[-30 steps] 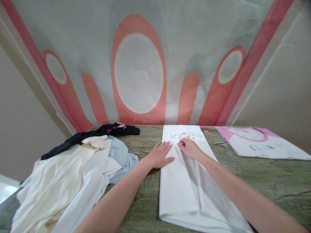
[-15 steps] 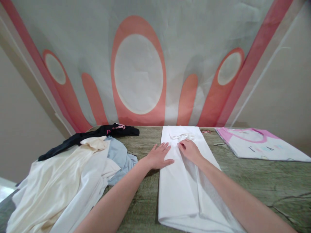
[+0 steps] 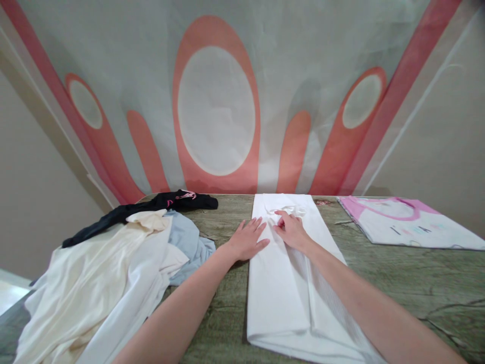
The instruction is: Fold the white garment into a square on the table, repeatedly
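A long white garment (image 3: 278, 298) lies folded lengthwise, with a small gathered white tie or ruffle (image 3: 291, 209) near its far end. My left hand (image 3: 248, 240) rests flat across its left edge with the fingers spread, holding nothing. My right hand (image 3: 291, 231) is on the upper part of the cloth, just below the ruffle. Its index finger reaches out to the ruffle while the thumb and other fingers are curled in. What lies inside the curled fingers is hidden.
To the left is a loose heap of clothes: a cream garment (image 3: 91, 283), a light blue one (image 3: 185, 242) and a black one (image 3: 125, 212). A folded pink-and-white shirt (image 3: 409, 230) lies at the right. The wood-grain table (image 3: 397, 293) meets a printed backdrop (image 3: 215, 111) behind.
My right hand has shifted slightly up and left, and its index finger has stretched out toward the ruffle. My left hand stays flat on the garment. The camera view has tilted slightly.
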The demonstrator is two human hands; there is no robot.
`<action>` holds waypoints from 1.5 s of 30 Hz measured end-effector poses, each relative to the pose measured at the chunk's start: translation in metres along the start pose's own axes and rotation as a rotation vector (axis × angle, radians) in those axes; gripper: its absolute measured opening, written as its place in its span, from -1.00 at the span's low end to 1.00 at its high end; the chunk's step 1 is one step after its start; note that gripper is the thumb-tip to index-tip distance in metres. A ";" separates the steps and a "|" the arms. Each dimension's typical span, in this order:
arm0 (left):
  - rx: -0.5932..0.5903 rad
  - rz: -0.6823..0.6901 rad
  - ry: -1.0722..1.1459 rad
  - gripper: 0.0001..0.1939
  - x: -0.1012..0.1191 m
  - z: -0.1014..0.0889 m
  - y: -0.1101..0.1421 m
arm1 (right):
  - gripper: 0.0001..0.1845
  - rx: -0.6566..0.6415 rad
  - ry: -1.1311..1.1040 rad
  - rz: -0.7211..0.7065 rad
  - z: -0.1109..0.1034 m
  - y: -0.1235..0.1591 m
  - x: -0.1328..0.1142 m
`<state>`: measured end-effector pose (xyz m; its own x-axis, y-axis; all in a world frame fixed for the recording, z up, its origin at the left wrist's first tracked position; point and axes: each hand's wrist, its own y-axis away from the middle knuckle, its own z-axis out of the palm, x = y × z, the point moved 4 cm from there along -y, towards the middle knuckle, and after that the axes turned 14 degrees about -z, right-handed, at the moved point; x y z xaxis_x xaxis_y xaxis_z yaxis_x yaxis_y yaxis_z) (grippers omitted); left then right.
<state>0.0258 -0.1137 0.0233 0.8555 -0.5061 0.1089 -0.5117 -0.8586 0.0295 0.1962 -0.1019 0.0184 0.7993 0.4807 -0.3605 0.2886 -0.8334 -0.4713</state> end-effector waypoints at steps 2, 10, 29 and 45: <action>0.003 -0.006 -0.003 -0.34 0.000 0.000 0.001 | -0.62 0.045 -0.016 0.002 -0.002 0.000 0.000; 0.009 0.011 -0.033 -0.34 0.004 -0.005 0.003 | -0.76 0.036 0.081 0.002 -0.005 0.007 -0.001; -0.060 0.074 -0.027 -0.31 0.028 -0.006 0.013 | -0.46 -0.407 0.227 -0.190 -0.007 0.006 -0.005; -0.080 0.062 0.000 -0.33 0.025 -0.005 0.015 | -0.55 -0.300 0.057 -0.244 -0.028 0.011 0.013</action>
<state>0.0394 -0.1388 0.0318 0.8220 -0.5583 0.1126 -0.5685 -0.8164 0.1018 0.2248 -0.1121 0.0309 0.7136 0.6657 -0.2182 0.6084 -0.7433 -0.2781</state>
